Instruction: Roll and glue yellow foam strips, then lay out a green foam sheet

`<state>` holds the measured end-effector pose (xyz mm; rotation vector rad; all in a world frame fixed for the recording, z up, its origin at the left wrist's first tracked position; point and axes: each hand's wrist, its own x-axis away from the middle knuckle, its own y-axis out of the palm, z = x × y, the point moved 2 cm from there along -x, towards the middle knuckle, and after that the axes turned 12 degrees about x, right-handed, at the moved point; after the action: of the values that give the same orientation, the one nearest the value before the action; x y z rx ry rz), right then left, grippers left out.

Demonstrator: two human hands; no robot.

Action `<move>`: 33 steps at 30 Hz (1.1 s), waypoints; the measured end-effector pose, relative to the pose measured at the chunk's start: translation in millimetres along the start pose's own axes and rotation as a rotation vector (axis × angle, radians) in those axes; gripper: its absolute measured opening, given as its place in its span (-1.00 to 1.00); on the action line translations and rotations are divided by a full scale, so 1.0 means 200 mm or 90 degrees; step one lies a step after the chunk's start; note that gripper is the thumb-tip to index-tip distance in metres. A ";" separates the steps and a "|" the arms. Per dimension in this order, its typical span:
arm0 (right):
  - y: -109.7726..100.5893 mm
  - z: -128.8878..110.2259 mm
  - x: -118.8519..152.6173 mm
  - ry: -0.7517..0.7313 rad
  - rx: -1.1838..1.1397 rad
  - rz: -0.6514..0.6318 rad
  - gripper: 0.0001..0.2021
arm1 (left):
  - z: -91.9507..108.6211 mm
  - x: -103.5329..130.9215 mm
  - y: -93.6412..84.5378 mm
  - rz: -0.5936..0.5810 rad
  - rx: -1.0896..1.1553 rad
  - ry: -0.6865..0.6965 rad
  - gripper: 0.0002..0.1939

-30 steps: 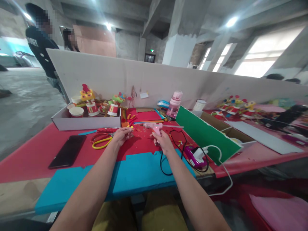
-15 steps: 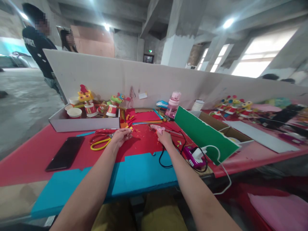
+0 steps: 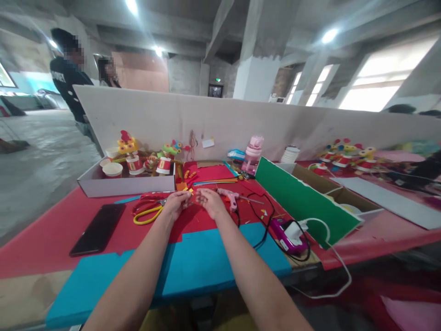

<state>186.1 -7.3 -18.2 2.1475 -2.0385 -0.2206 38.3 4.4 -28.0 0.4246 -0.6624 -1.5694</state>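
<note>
My left hand (image 3: 177, 205) is closed in a pinch over the red table cover, with a small yellow piece (image 3: 190, 191) at its fingertips. Facing it a short way off, my right hand (image 3: 211, 203) has its fingers loosely bent and apart, with nothing visible in them. A pink glue gun (image 3: 233, 198) lies on the table just right of that hand, its black cord trailing toward me. Beside my left wrist rest scissors with yellow handles (image 3: 148, 216) and a red-handled tool (image 3: 140, 205). Thin colored strips (image 3: 215, 182) lie beyond my hands.
A white box (image 3: 127, 186) with paper cups and toy figures stands at left; a black phone (image 3: 98, 230) lies before it. Blue sheets (image 3: 206, 255) cover the near edge. At right are a purple power strip (image 3: 291, 239) and a green-sided box (image 3: 303, 202). A pink bottle (image 3: 253, 154) stands behind.
My right hand has let go of the glue gun, which now lies on the table, and has moved left close to my left hand. The view has shifted slightly.
</note>
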 end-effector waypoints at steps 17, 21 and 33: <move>0.09 0.15 0.01 -0.026 -0.184 0.034 -0.72 | -0.04 0.02 0.03 0.031 0.002 0.044 -0.81; 0.08 0.14 0.01 -0.021 -0.200 0.042 -0.75 | -0.05 0.02 0.05 0.008 0.012 0.048 -0.80; 0.07 0.12 0.03 -0.022 -0.184 0.042 -0.72 | -0.07 0.01 0.03 0.009 -0.008 0.040 -0.77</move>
<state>167.6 -14.4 -39.0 1.9119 -1.9520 -0.5126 52.3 0.4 -34.3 0.4561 -0.6059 -1.5403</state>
